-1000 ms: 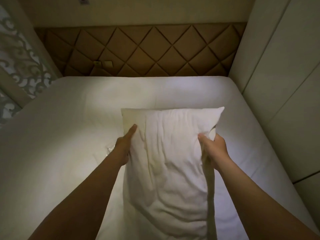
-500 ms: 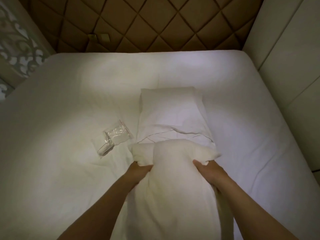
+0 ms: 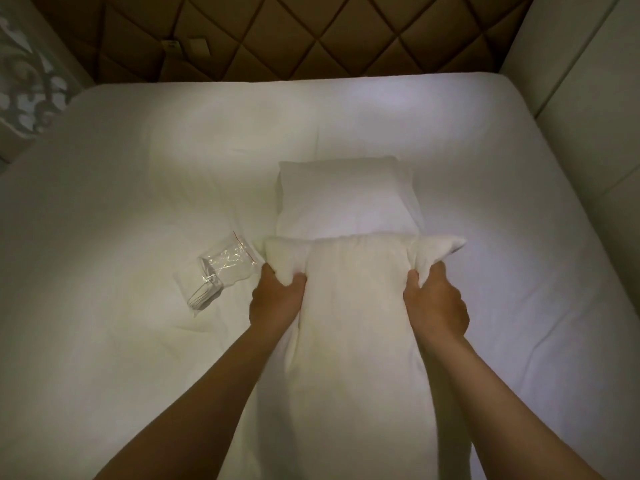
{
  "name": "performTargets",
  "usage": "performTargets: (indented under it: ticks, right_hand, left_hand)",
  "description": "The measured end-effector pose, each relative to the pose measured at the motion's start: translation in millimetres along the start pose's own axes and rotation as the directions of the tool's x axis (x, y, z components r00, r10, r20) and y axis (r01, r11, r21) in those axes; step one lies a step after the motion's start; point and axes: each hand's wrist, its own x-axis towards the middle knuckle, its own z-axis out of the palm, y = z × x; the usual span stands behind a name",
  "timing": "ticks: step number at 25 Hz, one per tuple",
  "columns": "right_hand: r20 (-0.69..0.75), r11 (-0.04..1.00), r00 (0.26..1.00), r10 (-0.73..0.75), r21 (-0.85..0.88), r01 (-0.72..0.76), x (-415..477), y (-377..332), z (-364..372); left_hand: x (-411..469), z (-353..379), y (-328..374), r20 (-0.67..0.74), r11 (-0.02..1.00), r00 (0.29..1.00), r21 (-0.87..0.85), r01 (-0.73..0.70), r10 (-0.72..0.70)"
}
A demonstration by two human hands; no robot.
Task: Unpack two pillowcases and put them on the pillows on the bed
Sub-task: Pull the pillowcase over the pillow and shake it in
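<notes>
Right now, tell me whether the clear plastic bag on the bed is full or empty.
Empty, it seems: the clear plastic bag lies flat and crumpled on the sheet, white showing through it.

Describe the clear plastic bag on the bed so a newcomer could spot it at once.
Start at the white bed below the brown headboard. Just left of the left hand gripping a pillow lies the bag. It alone is transparent and crinkled, with a red strip at one end.
</notes>
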Motion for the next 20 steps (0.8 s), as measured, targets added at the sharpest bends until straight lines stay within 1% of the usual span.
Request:
performTargets:
  ticks: [1, 2, 3, 4, 5, 6, 7, 8, 9, 10, 11, 12, 13, 15, 16, 18, 20]
  right_hand:
    - [0.062, 0.994, 0.996, 0.065, -0.09, -0.059, 9.3, 1.6, 8.9]
    - [0.061, 0.983, 0.993, 0.099, -0.16, -0.088, 17.6, 0.1, 17.9]
    - [-0.012, 0.979, 0.998, 0.054, -0.198, -0.056, 25.1, -3.1, 28.1]
    - [-0.1, 0.971, 0.991, -0.087, -0.229, 0.062, 30.9, -8.0, 39.7]
    - [-0.102, 0.931, 0.966, -0.238, -0.307, 0.197, 31.0, -12.1, 52.6]
    - [-0.038, 0.874, 0.939, -0.343, -0.38, 0.304, 31.0, -10.7, 69.4]
    - [0.026, 0.839, 0.928, -0.371, -0.42, 0.347, 35.1, -3.2, 87.9]
    - [0.058, 0.828, 0.933, -0.356, -0.443, 0.344, 41.0, 8.4, 106.4]
    - [0.071, 0.828, 0.942, -0.329, -0.457, 0.324, 48.4, 23.4, 125.2]
    - [0.064, 0.829, 0.95, -0.305, -0.473, 0.299, 54.2, 37.0, 140.3]
    - [0.054, 0.824, 0.955, -0.29, -0.494, 0.278, 59.6, 46.0, 149.4]
    - [0.05, 0.816, 0.959, -0.278, -0.515, 0.263, 66.6, 49.5, 155.7]
    - [0.047, 0.815, 0.964, -0.263, -0.523, 0.248, 71.9, 49.2, 160.7]
    - [0.039, 0.83, 0.966, -0.255, -0.503, 0.239, 81.0, 46.1, 167.8]
    - [0.029, 0.833, 0.966, -0.258, -0.5, 0.237, 82.1, 44.7, 168.4]
    - [0.022, 0.831, 0.965, -0.262, -0.504, 0.237, 82.7, 44.1, 167.4]
    - [0.025, 0.835, 0.968, -0.249, -0.501, 0.227, 84.5, 45.3, 166.6]
  left_hand:
    - [6.5, 8.2, -11.5, 0.097, 0.998, 0.994, 0.046, 0.048, -0.053]
    - [14.7, 17.1, -22.4, 0.18, 0.99, 0.977, 0.105, 0.094, -0.112]
    - [24.4, 28.4, -32.3, 0.227, 0.975, 0.959, 0.179, 0.132, -0.171]
    - [34.8, 42.0, -38.1, 0.209, 0.948, 0.956, 0.283, 0.143, -0.206]
    - [42.7, 52.5, -39.0, 0.148, 0.899, 0.97, 0.424, 0.114, -0.193]
    - [46.8, 61.4, -36.9, 0.086, 0.836, 0.992, 0.547, 0.034, -0.097]
    - [49.1, 74.7, -36.1, 0.074, 0.763, 0.994, 0.638, -0.106, 0.076]
    - [50.0, 89.0, -38.6, 0.12, 0.648, 0.955, 0.711, -0.274, 0.271]
    - [52.2, 103.9, -45.0, 0.171, 0.54, 0.884, 0.736, -0.409, 0.436]
    - [56.5, 117.9, -54.1, 0.193, 0.464, 0.824, 0.747, -0.475, 0.534]
    - [62.3, 131.5, -63.3, 0.192, 0.426, 0.794, 0.759, -0.493, 0.577]
    - [70.2, 142.0, -68.6, 0.195, 0.407, 0.79, 0.771, -0.489, 0.58]
    - [76.3, 148.5, -69.3, 0.198, 0.4, 0.806, 0.787, -0.47, 0.557]
    - [83.6, 151.6, -64.0, 0.206, 0.431, 0.837, 0.78, -0.454, 0.508]
    - [85.4, 151.3, -62.4, 0.182, 0.459, 0.844, 0.772, -0.44, 0.504]
    - [86.2, 150.7, -61.0, 0.144, 0.494, 0.85, 0.76, -0.423, 0.507]
    - [82.0, 149.0, -57.2, 0.161, 0.516, 0.856, 0.738, -0.434, 0.491]
